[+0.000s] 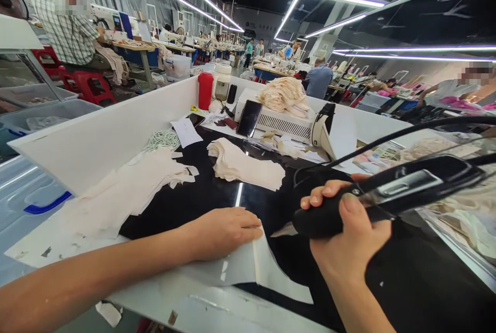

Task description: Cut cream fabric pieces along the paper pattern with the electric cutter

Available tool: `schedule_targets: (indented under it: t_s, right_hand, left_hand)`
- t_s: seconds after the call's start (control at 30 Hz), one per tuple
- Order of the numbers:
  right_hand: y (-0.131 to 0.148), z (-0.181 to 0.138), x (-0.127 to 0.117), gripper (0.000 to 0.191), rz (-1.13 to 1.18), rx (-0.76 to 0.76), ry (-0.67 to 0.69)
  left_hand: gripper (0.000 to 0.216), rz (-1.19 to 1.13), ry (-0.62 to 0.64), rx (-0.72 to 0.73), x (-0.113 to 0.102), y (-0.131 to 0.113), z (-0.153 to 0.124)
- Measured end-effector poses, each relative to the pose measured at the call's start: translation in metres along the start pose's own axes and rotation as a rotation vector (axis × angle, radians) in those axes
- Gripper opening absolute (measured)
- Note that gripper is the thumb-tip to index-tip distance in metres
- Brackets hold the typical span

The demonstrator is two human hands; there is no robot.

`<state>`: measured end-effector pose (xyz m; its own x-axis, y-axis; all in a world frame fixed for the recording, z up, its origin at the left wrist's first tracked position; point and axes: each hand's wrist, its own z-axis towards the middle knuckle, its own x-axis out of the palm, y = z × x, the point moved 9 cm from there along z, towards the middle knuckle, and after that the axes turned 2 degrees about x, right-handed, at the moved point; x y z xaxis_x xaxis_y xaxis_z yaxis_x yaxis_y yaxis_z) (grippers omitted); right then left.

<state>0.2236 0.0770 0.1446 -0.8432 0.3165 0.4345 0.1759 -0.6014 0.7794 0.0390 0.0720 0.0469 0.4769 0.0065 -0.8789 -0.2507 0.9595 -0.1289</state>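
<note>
In my right hand (349,240) is a black steam iron (321,217) with a silver panel on its handle, a cord and a clear tube. My fingers are wrapped round it, and its pointed metal tip (284,230) shows at the left, over the black table surface. My left hand (228,232) lies flat, palm down, on a whitish curved panel (279,271). Its fingertips touch a narrow cream strip (256,260) running along the panel; the thumb is hidden. Beyond the hands lies a stack of cream fabric pieces (246,163), with a larger cream pile (132,183) at the left.
White boards (116,137) wall the table. At the back stand a phone (249,117), a red cup (205,90), a jar (222,82) and a white vented box (287,124) bearing cloth. More fabric (461,204) lies right. Other people sit at sewing tables.
</note>
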Motion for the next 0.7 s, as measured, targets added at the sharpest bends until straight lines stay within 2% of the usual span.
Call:
schedule_targets:
  t_s: [0.23, 0.7]
  right_hand:
    - [-0.017, 0.004, 0.012, 0.048, -0.012, -0.022, 0.035]
    - [-0.017, -0.001, 0.013, 0.047, 0.001, -0.029, 0.048]
  left_hand:
    - [0.032, -0.006, -0.018, 0.012, 0.000, -0.002, -0.001]
    - [0.035, -0.019, 0.025, 0.008, 0.000, -0.003, -0.003]
